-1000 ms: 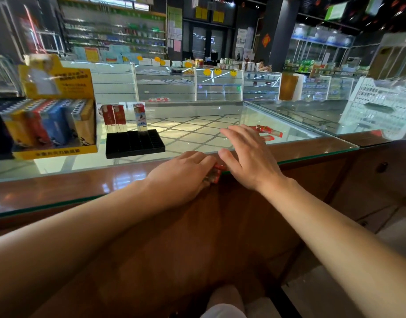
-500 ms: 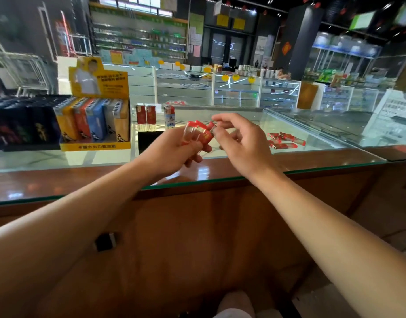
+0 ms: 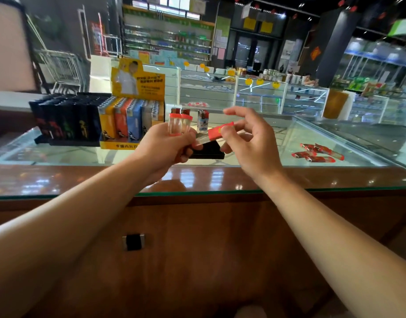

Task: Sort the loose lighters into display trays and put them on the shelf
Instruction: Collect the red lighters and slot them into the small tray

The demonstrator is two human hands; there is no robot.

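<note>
My left hand [image 3: 167, 145] grips two clear lighters with red ends [image 3: 179, 125], held upside down above the glass counter. My right hand [image 3: 248, 141] pinches one red-and-clear lighter [image 3: 217, 134] lying almost level, its tip next to my left fingers. Behind my hands sits a black display tray [image 3: 209, 150], partly hidden, with three lighters [image 3: 202, 120] standing at its far edge. Several loose red lighters [image 3: 316, 152] lie on the glass to the right.
A yellow display box of coloured lighters [image 3: 131, 125] and a black tray of dark lighters [image 3: 66, 120] stand at the left on the glass counter [image 3: 266, 180]. The counter's wooden front [image 3: 197, 237] is below. Glass showcases and shop shelves fill the background.
Both hands rose from the counter's front edge, lifting lighters. My right hand now holds one lighter apart from the pair in my left hand.
</note>
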